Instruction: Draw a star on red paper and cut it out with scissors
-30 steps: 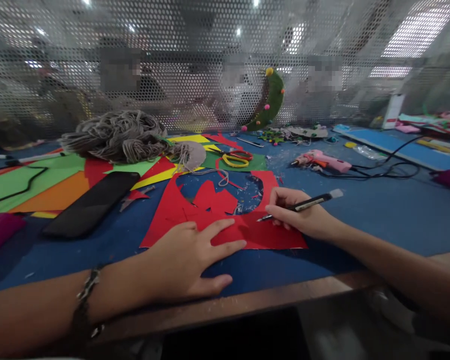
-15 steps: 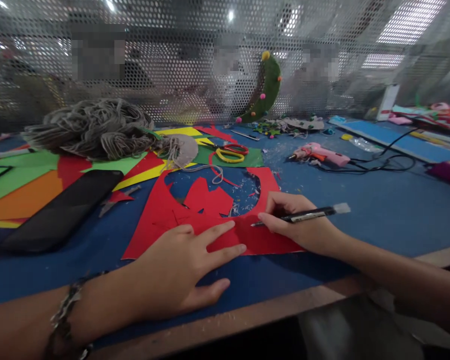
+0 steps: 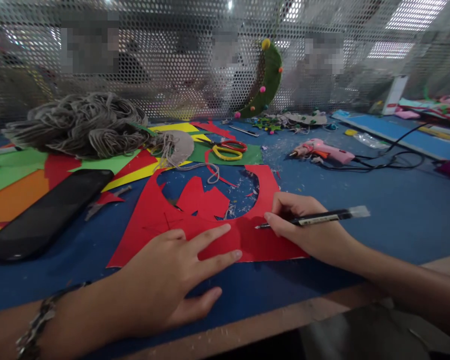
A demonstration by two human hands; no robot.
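A red paper sheet [image 3: 247, 240] with a large hole cut out of its middle lies on the blue table [image 3: 390, 210]. My left hand [image 3: 168, 280] rests flat on its near edge, fingers spread. My right hand [image 3: 307, 230] is closed round a black pen [image 3: 318, 218], whose tip touches the red sheet just right of the hole. A loose red cut piece [image 3: 202, 200] lies inside the hole.
A black phone [image 3: 45, 215] lies at the left on coloured paper sheets [image 3: 18, 190]. Behind are a heap of grey cord [image 3: 78, 125], scissors [image 3: 225, 149], a pink glue gun [image 3: 320, 150] with its black cable, and a green crescent ornament [image 3: 266, 85] against a perforated screen. People sit beyond it.
The view has shifted slightly, sliding the table things leftward. My right hand with the pen has moved a little along the red sheet. My left hand stays flat on it.
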